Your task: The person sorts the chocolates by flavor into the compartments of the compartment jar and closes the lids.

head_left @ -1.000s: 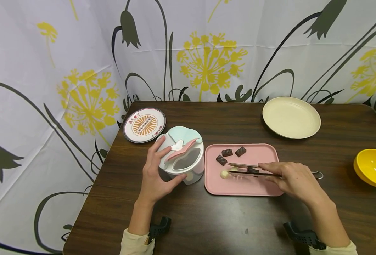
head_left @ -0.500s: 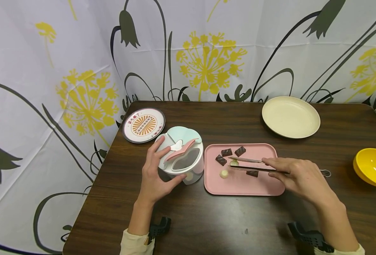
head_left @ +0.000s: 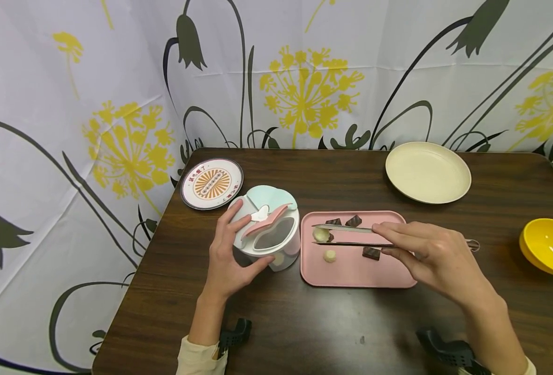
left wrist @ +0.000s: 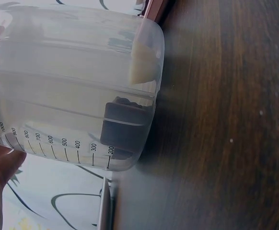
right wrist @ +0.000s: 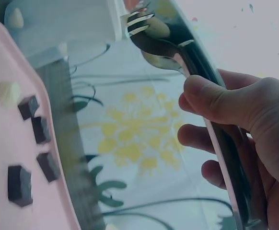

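My left hand (head_left: pixel 229 260) grips a clear canister (head_left: pixel 283 259) by its lid, thumb in front and fingers behind. The round lid (head_left: pixel 270 200) has white and mint sections, a pink lever and an opening. Through the wall, the left wrist view shows dark chocolates (left wrist: pixel 125 124) and cream pieces (left wrist: pixel 144 64) at the bottom. In my right hand (head_left: pixel 438 258) are metal serving tongs (right wrist: pixel 197 57) with fork and spoon ends. Between their tips sits a cream-coloured chocolate (head_left: pixel 320 235), above the left part of the pink tray (head_left: pixel 351 275).
On the tray lie another cream piece (head_left: pixel 330 255) and several dark chocolates (head_left: pixel 371 253). A patterned plate (head_left: pixel 196 195) stands behind the canister. At the back right is a cream plate (head_left: pixel 428 172), and a yellow bowl (head_left: pixel 548 245) is at the right edge.
The tongs have closed around a cream chocolate, lifted it off the tray and carried it left towards the canister. My left hand and the canister have stayed in place.
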The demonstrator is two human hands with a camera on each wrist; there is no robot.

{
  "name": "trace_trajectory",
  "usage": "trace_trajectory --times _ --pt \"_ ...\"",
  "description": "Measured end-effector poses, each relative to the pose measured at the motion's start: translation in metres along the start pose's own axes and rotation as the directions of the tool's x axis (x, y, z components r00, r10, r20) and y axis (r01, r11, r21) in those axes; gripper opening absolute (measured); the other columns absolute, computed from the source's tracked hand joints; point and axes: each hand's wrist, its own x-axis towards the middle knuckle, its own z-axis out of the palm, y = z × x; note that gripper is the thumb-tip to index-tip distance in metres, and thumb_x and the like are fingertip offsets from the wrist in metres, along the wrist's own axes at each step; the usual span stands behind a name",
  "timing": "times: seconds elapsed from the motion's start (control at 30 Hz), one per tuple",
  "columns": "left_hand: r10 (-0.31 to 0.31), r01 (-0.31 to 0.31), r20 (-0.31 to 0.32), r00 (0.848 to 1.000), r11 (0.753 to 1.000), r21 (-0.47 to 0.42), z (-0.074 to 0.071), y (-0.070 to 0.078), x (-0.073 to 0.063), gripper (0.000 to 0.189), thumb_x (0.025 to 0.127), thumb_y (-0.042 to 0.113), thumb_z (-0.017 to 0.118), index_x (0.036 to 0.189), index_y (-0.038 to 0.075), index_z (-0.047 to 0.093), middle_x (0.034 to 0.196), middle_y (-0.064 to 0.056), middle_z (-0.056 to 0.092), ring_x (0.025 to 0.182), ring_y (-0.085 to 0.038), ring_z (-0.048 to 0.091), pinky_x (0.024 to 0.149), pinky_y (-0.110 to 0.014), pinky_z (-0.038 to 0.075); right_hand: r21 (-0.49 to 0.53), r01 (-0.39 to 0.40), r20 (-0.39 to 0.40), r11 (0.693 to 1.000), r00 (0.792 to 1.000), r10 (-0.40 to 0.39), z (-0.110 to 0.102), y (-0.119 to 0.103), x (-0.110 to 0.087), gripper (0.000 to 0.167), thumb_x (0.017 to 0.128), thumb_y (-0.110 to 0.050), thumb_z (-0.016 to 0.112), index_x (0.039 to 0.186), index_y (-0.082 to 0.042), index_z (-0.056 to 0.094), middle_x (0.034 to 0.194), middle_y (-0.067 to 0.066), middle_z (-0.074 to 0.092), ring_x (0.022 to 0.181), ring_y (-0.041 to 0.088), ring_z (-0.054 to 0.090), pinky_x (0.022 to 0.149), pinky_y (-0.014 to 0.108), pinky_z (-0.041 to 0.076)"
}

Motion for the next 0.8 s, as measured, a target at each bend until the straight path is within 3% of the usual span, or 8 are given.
trace_trajectory --times 0.1,0.23,0.33,0.43,0.6,0.8 --pt "-0.002 0.002 0.003 1.0 1.0 0.009 0.0 0.0 0.0 0.08 0.072 0.058 0.079 0.132 0.01 0.056 0.153 -0.008 0.037 0.139 -0.032 0.035 0.111 -0.045 0.031 0.015 0.04 -0.018 0.999 0.999 -0.039 0.006 -0.006 0.011 0.044 0.1 -0.047 0.05 0.111 -0.013 0.076 0.102 -0.004 0.074 0.086 0.012 0.068 0.081 0.02 0.048" --pt "-0.004 0.004 0.006 1.0 1.0 0.016 0.0 0.0 0.0 0.08 0.072 0.058 0.079 0.132 0.011 0.056 0.153 -0.008 0.037 0.139 -0.031 0.035 0.111 -0.045 0.031 0.041 0.076 -0.018 0.996 0.997 -0.076 0.014 -0.012 0.022 0.037 0.099 -0.041 0.056 0.116 -0.013 0.074 0.106 -0.002 0.073 0.089 0.013 0.069 0.071 0.028 0.05" --pt "-0.002 0.002 0.006 1.0 1.0 0.015 0.0 0.0 0.0 0.079 0.073 0.057 0.079 0.132 0.01 0.055 0.153 -0.008 0.037 0.139 -0.031 0.035 0.111 -0.046 0.031 0.063 0.075 -0.002 0.995 0.997 -0.075 0.019 -0.015 0.027 0.032 0.089 -0.026 0.071 0.119 -0.014 0.073 0.109 0.0 0.073 0.092 0.016 0.07 0.072 0.032 0.051" --pt "0.004 -0.004 0.002 1.0 1.0 0.008 0.0 -0.001 0.0 0.079 0.073 0.057 0.079 0.132 0.01 0.056 0.153 -0.009 0.037 0.139 -0.032 0.035 0.111 -0.046 0.031 0.073 0.05 0.033 0.996 0.998 -0.053 0.024 -0.018 0.03 0.044 0.077 -0.012 0.076 0.12 -0.015 0.072 0.111 0.001 0.072 0.096 0.019 0.069 0.079 0.038 0.051" --pt "0.001 -0.001 0.001 1.0 1.0 0.009 0.0 -0.001 0.0 0.08 0.073 0.058 0.078 0.132 0.01 0.055 0.153 -0.009 0.037 0.139 -0.032 0.035 0.111 -0.046 0.031 0.071 0.043 0.043 0.997 0.998 -0.046 0.032 -0.02 0.035 0.042 0.078 -0.013 0.076 0.12 -0.015 0.073 0.113 0.0 0.072 0.098 0.022 0.069 0.084 0.045 0.051" --pt "-0.007 0.007 0.004 1.0 1.0 0.011 0.0 0.0 0.0 0.08 0.073 0.059 0.077 0.132 0.01 0.055 0.153 -0.008 0.037 0.14 -0.031 0.034 0.111 -0.047 0.031 0.069 0.125 -0.007 0.99 0.992 -0.125 0.04 -0.019 0.042 0.037 0.079 -0.014 0.075 0.115 -0.011 0.074 0.108 0.002 0.073 0.093 0.021 0.07 0.078 0.045 0.053"
